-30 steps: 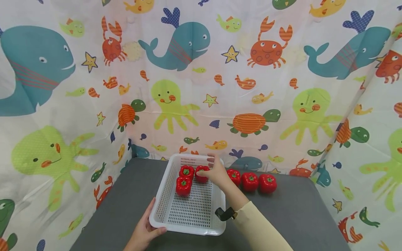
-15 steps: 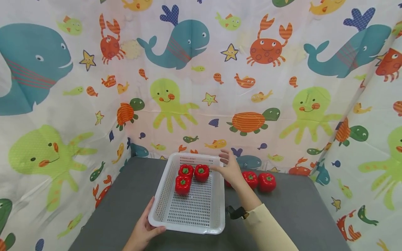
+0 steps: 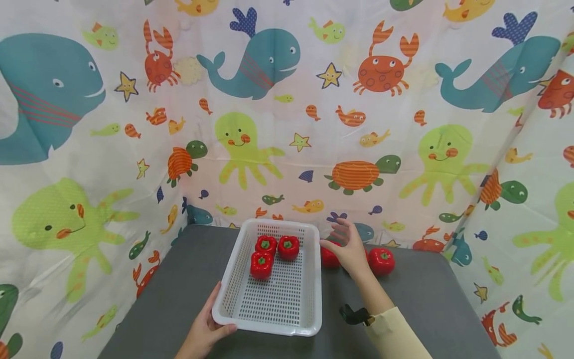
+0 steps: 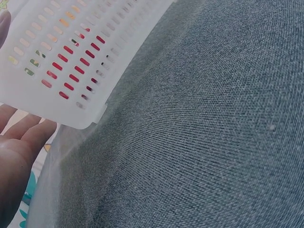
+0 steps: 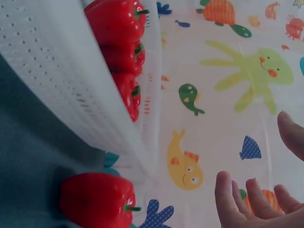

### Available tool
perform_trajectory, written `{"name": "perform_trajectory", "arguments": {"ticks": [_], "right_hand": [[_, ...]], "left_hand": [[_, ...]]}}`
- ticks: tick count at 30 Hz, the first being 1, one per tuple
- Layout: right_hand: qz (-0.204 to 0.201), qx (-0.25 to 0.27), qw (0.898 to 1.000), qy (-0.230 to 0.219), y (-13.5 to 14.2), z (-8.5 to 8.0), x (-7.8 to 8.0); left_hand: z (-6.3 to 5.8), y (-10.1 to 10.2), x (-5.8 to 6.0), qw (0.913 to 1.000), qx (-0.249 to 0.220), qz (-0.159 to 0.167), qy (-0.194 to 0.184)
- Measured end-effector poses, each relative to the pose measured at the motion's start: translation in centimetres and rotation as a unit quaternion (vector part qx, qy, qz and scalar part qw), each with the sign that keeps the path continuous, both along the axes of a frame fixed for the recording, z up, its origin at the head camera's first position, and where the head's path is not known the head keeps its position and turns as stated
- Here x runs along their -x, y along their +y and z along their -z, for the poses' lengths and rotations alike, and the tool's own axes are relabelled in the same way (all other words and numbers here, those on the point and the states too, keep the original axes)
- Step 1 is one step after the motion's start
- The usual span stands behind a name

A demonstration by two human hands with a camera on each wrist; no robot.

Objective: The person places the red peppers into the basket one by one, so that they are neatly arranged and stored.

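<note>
A white perforated plastic basket (image 3: 264, 326) holds three red bell peppers (image 3: 288, 248) grouped toward its far end. My left hand (image 3: 202, 329) grips the basket's near left corner, thumb at the rim; the left wrist view shows its fingers (image 4: 33, 135) against the basket wall (image 4: 52, 107). To the right of the basket, my right hand (image 3: 350, 249) hovers with spread fingers and holds nothing. Beneath and beside it lie a partly covered bell pepper (image 3: 329, 257) and another mostly hidden one. Farther right sits a bell pepper (image 3: 381, 262) in full view. The right wrist view shows a pepper (image 5: 95, 199) beside the basket.
Everything stands on a dark grey table (image 3: 179, 279). A white curtain (image 3: 287, 149) printed with sea animals encloses the back and both sides. A black strap (image 3: 354, 315) is on the right wrist, by a cream sleeve (image 3: 394, 329).
My right hand has moved from above the pepper in the basket, out over the right rim, to the peppers on the table. The left hand and the basket stay put.
</note>
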State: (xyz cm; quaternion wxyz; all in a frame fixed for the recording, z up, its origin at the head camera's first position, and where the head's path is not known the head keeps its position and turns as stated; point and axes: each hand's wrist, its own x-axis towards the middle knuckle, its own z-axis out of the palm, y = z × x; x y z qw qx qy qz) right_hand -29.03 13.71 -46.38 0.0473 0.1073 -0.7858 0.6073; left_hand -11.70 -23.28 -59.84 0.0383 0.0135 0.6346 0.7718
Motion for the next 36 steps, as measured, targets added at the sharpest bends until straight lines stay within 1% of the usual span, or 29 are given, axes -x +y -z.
{"name": "perform_trajectory", "arguments": {"ticks": [5, 7, 9, 13, 16, 20, 22, 24, 26, 29, 33, 36], "right_hand": [[0.009, 0.007, 1.000, 0.013, 1.1, 0.2, -0.4], [0.021, 0.015, 0.999, 0.020, 1.6, 0.2, -0.6], [0.038, 0.024, 0.998, 0.036, 2.1, 0.3, -0.9], [0.073, 0.042, 0.993, 0.085, 3.0, 0.7, -1.4], [0.090, 0.035, 0.989, 0.116, 3.4, 0.6, -1.9], [0.110, 0.013, 0.984, 0.138, 3.8, -0.1, -3.1], [0.127, 0.000, 0.981, 0.149, 4.1, -0.5, -3.7], [0.149, -0.009, 0.975, 0.163, 4.5, -0.6, -3.9], [0.176, -0.021, 0.968, 0.176, 5.0, -0.1, -3.7], [0.211, -0.024, 0.960, 0.183, 6.6, 2.2, -2.1], [0.246, 0.001, 0.955, 0.163, 8.8, 5.1, -0.3], [0.262, 0.024, 0.955, 0.138, 9.8, 6.0, 0.0]], "left_hand": [[-0.1, 0.1, 0.0, 1.0000, 0.007, -0.001, 0.002], [-0.1, 0.1, 0.0, 1.0000, 0.008, -0.002, 0.001], [-0.1, 0.1, 0.0, 1.0000, 0.005, -0.002, -0.004], [0.0, 0.1, 0.0, 1.0000, -0.001, 0.001, -0.004], [0.0, 0.1, -0.1, 1.0000, -0.002, 0.001, -0.005], [0.1, 0.0, 0.0, 1.0000, 0.004, -0.005, -0.003], [0.1, 0.0, 0.0, 1.0000, 0.007, -0.004, -0.003], [0.1, 0.0, 0.1, 1.0000, 0.008, -0.003, -0.004], [0.1, 0.0, 0.1, 0.9999, 0.010, -0.004, -0.006], [0.2, -0.1, 0.1, 0.9999, 0.012, -0.009, -0.006], [0.3, -0.2, 0.2, 1.0000, 0.006, -0.004, 0.007], [0.4, -0.3, 0.2, 0.9999, 0.002, 0.001, 0.016]]}}
